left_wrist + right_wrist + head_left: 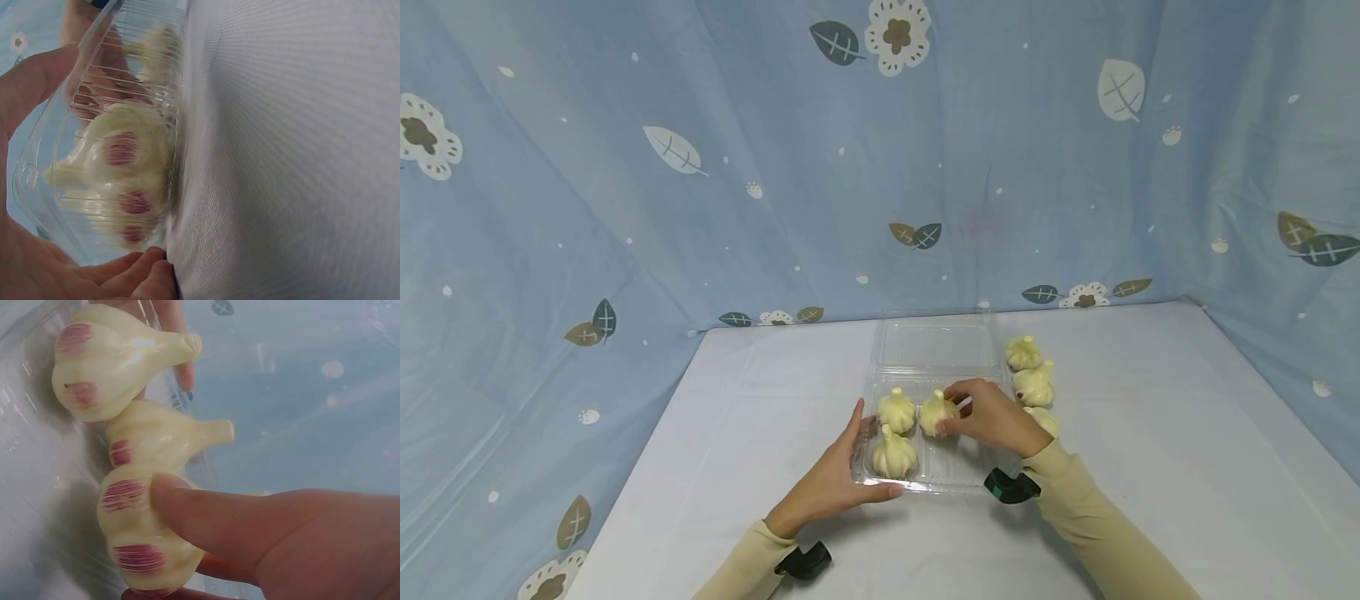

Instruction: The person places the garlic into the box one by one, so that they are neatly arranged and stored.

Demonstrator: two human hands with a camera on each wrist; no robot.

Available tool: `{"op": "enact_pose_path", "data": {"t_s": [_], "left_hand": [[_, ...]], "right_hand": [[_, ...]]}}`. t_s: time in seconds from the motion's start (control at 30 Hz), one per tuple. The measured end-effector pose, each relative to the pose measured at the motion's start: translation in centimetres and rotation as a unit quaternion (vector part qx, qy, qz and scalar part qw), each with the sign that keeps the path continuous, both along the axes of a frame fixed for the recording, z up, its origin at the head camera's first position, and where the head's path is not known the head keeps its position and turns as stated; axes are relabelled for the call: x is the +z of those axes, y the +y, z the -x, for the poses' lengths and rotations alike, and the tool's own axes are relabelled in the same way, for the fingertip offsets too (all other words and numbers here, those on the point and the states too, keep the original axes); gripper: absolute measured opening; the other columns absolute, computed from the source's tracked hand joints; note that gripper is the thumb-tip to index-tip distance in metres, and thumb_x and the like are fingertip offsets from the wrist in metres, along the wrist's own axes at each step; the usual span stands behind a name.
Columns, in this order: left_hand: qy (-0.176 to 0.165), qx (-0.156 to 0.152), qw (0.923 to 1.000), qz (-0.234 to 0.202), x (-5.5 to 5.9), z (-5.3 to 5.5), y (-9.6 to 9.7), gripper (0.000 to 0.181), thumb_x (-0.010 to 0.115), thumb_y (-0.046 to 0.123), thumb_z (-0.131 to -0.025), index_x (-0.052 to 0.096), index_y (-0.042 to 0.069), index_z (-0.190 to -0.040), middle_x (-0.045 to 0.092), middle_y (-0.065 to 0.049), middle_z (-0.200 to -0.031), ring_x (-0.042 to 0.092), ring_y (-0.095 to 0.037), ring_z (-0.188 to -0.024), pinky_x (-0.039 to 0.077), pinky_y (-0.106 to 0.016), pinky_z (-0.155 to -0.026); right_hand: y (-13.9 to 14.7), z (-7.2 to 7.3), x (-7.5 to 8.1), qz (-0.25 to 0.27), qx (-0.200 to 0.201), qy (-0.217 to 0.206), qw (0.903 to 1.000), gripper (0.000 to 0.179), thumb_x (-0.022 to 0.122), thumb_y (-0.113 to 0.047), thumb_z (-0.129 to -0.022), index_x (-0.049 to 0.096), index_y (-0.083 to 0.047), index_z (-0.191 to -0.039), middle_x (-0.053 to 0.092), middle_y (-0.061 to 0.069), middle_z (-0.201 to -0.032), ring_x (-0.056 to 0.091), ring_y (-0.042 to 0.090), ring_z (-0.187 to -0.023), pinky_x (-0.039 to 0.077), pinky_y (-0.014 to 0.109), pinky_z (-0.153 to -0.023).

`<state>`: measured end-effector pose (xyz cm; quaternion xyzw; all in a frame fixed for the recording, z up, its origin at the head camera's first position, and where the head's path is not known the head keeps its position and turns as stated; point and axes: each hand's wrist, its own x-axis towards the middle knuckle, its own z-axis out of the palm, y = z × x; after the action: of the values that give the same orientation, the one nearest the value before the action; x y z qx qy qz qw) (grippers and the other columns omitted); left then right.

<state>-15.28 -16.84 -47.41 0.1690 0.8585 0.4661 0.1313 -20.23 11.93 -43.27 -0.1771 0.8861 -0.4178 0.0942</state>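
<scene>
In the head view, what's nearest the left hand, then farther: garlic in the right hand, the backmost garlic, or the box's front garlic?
1. Front garlic bulb, left side of clear box.
2. Held garlic bulb, in right hand, mid-box.
3. Backmost garlic bulb, outside, at right.

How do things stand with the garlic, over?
Left hand grips clear container. Right hand pinches garlic bulb inside it. Three bulbs visible outside. Lid open, nothing visibly blocking.

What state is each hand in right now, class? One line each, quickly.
Left hand: closed, gripping the clear container.
Right hand: closed, pinching a garlic bulb over the container.
</scene>
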Motion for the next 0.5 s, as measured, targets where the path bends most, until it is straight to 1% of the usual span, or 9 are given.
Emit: {"op": "enact_pose_path", "data": {"t_s": [0.17, 0.33, 0.5], "left_hand": [[0.001, -0.001, 1.0000, 0.002, -0.10, -0.01, -0.05, 0.139, 0.093, 0.048, -0.073, -0.005, 0.015, -0.168, 0.035, -0.004, -0.168, 0.032, -0.027, -0.157, 0.027, -0.057, -0.127], [0.002, -0.001, 1.0000, 0.000, 0.06, -0.01, -0.02, 0.139, 0.093, 0.047, -0.074, -0.004, 0.015, -0.168, 0.036, -0.005, -0.168, 0.033, -0.028, -0.157, 0.026, -0.058, -0.127], [-0.004, 0.001, 1.0000, -0.004, 0.19, -0.02, -0.01, 0.138, 0.093, 0.047, -0.074, -0.004, 0.015, -0.168, 0.036, -0.005, -0.168, 0.032, -0.028, -0.157, 0.026, -0.058, -0.127]], "right_hand": [[-0.10, -0.01, 0.01, -0.003, 0.002, 0.003, 1.0000, 0.041, 0.087, -0.020, -0.084, 0.072, 0.001, -0.116, 0.073, 0.019, -0.114, 0.073, 0.022, -0.088, 0.059, 0.034, -0.075], [-0.11, -0.10, 0.06, -0.006, 0.002, 0.004, 1.0000, 0.045, 0.087, -0.021, -0.084, 0.072, 0.003, -0.119, 0.073, 0.020, -0.115, 0.074, 0.023, -0.088, 0.059, 0.035, -0.075], [-0.12, -0.10, -0.11, -0.007, 0.001, 0.005, 1.0000, 0.047, 0.088, -0.021, -0.083, 0.072, 0.004, -0.120, 0.074, 0.019, -0.114, 0.073, 0.021, -0.087, 0.057, 0.033, -0.072]]}}
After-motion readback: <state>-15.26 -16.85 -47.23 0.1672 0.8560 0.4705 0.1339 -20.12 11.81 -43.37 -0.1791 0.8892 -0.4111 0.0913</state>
